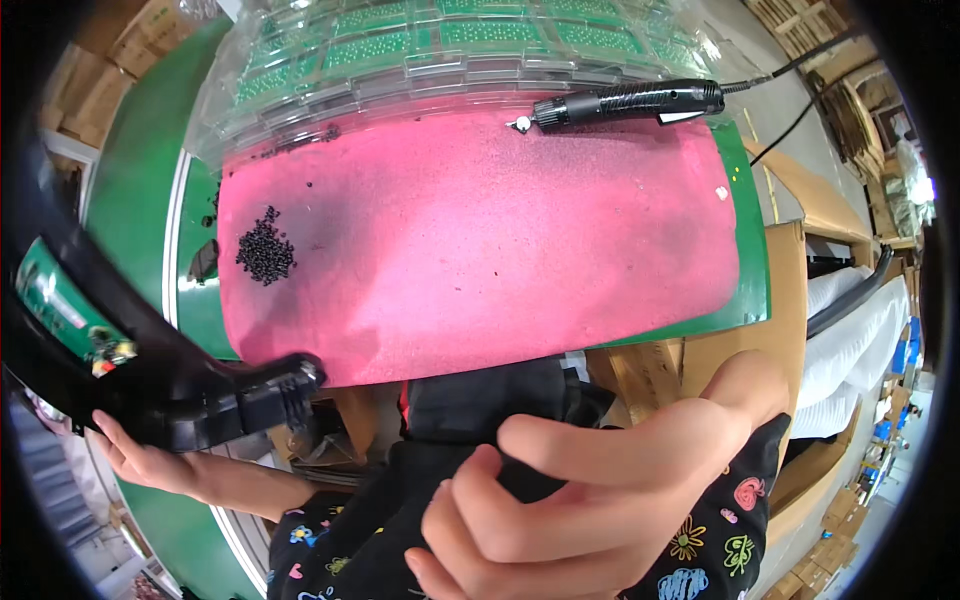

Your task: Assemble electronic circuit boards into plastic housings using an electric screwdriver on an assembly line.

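Note:
My left hand (pixel 140 458) at the lower left grips from below a long black curved plastic piece (pixel 200 385) that carries a green circuit board (pixel 58 312). The piece's end reaches the near left corner of a pink foam mat (pixel 480 240). My right hand (pixel 590 500) hangs close to the camera at the lower middle, over my dark lap. Its fingers are loosely bent and apart, and nothing shows in it. A small heap of black beads (pixel 265 252) lies on the left of the mat. A black electric screwdriver (pixel 625 102) rests across the mat's far edge.
Clear plastic trays of green circuit boards (pixel 440 45) are stacked behind the mat on the green table (pixel 135 170). The screwdriver's cable (pixel 790 65) runs off to the right. Cardboard boxes (pixel 810 260) and white foam sheets (pixel 850 340) stand on the right.

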The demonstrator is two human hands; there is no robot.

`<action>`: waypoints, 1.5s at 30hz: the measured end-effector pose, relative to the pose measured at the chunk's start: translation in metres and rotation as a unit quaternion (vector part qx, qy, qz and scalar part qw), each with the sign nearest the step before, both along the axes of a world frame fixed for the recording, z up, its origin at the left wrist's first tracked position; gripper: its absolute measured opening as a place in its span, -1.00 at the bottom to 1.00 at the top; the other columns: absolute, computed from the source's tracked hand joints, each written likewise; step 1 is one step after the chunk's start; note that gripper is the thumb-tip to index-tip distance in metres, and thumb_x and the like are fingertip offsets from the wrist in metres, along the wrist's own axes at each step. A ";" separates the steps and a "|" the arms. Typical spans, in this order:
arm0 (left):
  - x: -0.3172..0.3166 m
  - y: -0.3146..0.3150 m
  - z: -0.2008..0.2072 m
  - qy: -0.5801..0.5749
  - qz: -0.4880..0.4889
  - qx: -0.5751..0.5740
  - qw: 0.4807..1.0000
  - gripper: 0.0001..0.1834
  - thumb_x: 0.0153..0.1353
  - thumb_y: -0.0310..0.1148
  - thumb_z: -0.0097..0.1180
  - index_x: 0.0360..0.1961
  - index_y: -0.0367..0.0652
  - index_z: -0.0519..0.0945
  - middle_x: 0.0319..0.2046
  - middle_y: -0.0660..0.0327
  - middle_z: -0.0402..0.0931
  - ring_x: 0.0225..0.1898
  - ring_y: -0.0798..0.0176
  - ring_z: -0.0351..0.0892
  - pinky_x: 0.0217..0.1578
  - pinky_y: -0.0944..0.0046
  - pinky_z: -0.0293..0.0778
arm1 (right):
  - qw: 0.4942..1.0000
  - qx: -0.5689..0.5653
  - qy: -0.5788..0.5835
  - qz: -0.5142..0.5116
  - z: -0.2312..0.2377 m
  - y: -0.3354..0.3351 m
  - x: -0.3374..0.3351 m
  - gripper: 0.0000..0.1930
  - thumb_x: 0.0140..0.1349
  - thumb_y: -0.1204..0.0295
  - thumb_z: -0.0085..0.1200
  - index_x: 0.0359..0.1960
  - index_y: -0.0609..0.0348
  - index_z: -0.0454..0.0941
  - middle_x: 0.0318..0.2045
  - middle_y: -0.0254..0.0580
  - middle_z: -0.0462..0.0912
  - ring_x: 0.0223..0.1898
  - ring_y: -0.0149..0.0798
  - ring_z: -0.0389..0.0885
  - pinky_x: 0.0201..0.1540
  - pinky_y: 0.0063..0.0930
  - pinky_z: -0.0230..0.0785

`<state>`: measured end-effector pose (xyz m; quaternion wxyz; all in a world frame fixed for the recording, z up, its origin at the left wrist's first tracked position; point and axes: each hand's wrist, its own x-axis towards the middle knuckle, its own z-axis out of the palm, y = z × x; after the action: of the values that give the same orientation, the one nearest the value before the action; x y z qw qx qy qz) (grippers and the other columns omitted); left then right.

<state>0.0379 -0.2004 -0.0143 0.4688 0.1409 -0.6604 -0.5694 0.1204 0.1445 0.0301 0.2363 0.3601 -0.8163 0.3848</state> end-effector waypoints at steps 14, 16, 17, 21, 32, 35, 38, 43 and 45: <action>-0.029 -0.179 -0.064 0.029 -0.418 0.322 0.849 -0.45 0.33 -0.28 0.02 0.30 -0.26 0.30 0.26 -0.09 0.33 0.29 -0.19 0.31 -0.23 0.23 0.58 | 0.981 0.064 -0.016 0.184 0.009 0.050 -0.022 -0.67 0.27 0.09 -0.06 -0.22 0.08 0.55 -0.36 -0.32 0.43 -0.22 -0.31 0.38 -0.25 -0.39 0.35; -0.021 -0.236 -0.081 0.029 -0.328 0.351 0.877 -0.39 0.31 -0.26 0.09 0.31 -0.29 0.26 0.26 -0.07 0.32 0.26 -0.22 0.32 -0.19 0.20 0.60 | 0.937 0.228 0.260 0.045 0.027 0.059 -0.024 -0.70 0.28 0.14 -0.06 -0.24 0.10 0.54 -0.35 -0.33 0.45 -0.22 -0.31 0.38 -0.26 -0.39 0.35; -0.033 -0.245 -0.091 0.049 -0.268 0.378 0.884 -0.39 0.29 -0.31 0.10 0.29 -0.34 0.25 0.26 -0.10 0.28 0.27 -0.23 0.29 -0.05 0.07 0.56 | 0.946 0.209 0.243 0.053 0.030 0.063 -0.021 -0.73 0.26 0.19 -0.04 -0.24 0.11 0.54 -0.32 -0.34 0.48 -0.27 -0.30 0.40 -0.28 -0.39 0.35; -0.060 -0.179 -0.085 0.081 -0.059 0.465 0.880 -0.45 0.25 -0.44 0.05 0.21 -0.50 0.24 0.26 -0.20 0.04 0.35 -0.21 0.05 0.36 -0.33 0.18 | 0.885 0.312 0.344 0.038 0.032 0.100 -0.022 -0.70 0.27 0.27 -0.09 -0.15 0.24 0.52 -0.28 -0.20 0.55 -0.38 -0.22 0.44 -0.34 -0.31 0.40; -0.049 -0.048 -0.050 0.076 -0.283 0.156 0.943 -0.83 0.33 -0.35 0.05 -0.23 -0.21 0.59 -0.47 0.20 0.49 -0.44 0.24 0.43 -0.43 0.24 0.38 | 0.657 0.246 -0.079 -0.708 -0.064 0.453 0.106 -0.55 0.18 0.34 0.07 0.11 0.18 0.42 -0.10 0.10 0.60 -0.04 0.06 0.59 0.06 -0.18 0.44; -0.052 -0.043 -0.041 0.075 -0.307 0.105 0.943 -0.79 0.28 -0.40 0.11 -0.11 -0.24 0.58 -0.43 0.17 0.52 -0.39 0.22 0.49 -0.40 0.23 0.44 | 0.406 0.271 -0.177 -0.855 -0.134 0.493 0.163 -0.38 0.11 0.16 0.16 0.18 0.22 0.39 0.15 0.14 0.46 0.20 0.21 0.40 0.26 -0.03 0.29; -0.061 -0.043 -0.042 0.067 -0.343 0.077 0.934 -0.73 0.22 -0.44 0.15 -0.05 -0.26 0.55 -0.34 0.11 0.54 -0.31 0.20 0.53 -0.37 0.24 0.46 | 0.325 0.128 -0.347 -0.870 -0.160 0.542 0.210 -0.25 0.11 0.00 0.15 0.24 0.27 0.39 0.30 0.13 0.35 0.31 0.19 0.31 0.30 -0.02 0.24; -0.048 0.003 -0.023 0.002 -0.244 -0.069 0.967 -0.69 0.22 -0.34 0.14 -0.03 -0.24 0.55 -0.19 0.08 0.54 -0.18 0.16 0.54 -0.26 0.19 0.48 | 0.315 -0.006 -0.441 -0.841 -0.139 0.521 0.211 -0.14 0.14 -0.21 0.07 0.26 0.31 0.40 0.31 0.10 0.38 0.30 0.04 0.41 0.30 -0.11 0.26; -0.051 0.006 -0.029 -0.016 -0.236 -0.089 0.968 -0.72 0.24 -0.35 0.11 -0.05 -0.21 0.54 -0.12 0.09 0.52 -0.19 0.12 0.55 -0.24 0.18 0.50 | 0.257 -0.014 -0.388 -0.885 -0.130 0.502 0.203 -0.15 0.16 -0.23 0.04 0.27 0.27 0.41 0.27 0.09 0.43 0.28 0.00 0.44 0.27 -0.14 0.30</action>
<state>-0.0135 -0.1946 -0.0435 0.3214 -0.0520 -0.7307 -0.6001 0.3234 0.6466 -0.1001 0.0899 -0.7826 -0.6146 0.0408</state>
